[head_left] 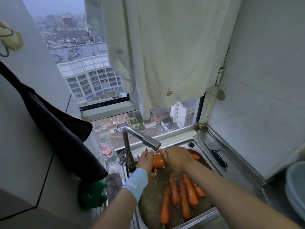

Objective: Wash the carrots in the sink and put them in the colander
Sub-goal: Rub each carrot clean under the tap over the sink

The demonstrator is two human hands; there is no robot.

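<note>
Both my hands hold one thick orange carrot (158, 161) under the running metal faucet (151, 142). My left hand (146, 160) grips its left end, and my right hand (175, 158) curls over its middle. Several more carrots (181, 197) lie in murky water in the steel sink (204, 156) below my arms. A pale blue-grey bowl-like rim (295, 187), possibly the colander, shows at the right edge.
A black-handled knife (218, 157) lies on the steel counter right of the sink. A water bottle (107, 151) and a sink strainer (122, 157) stand left of the faucet. A dark cloth (54, 123) hangs at left, a white garment (165, 55) over the window.
</note>
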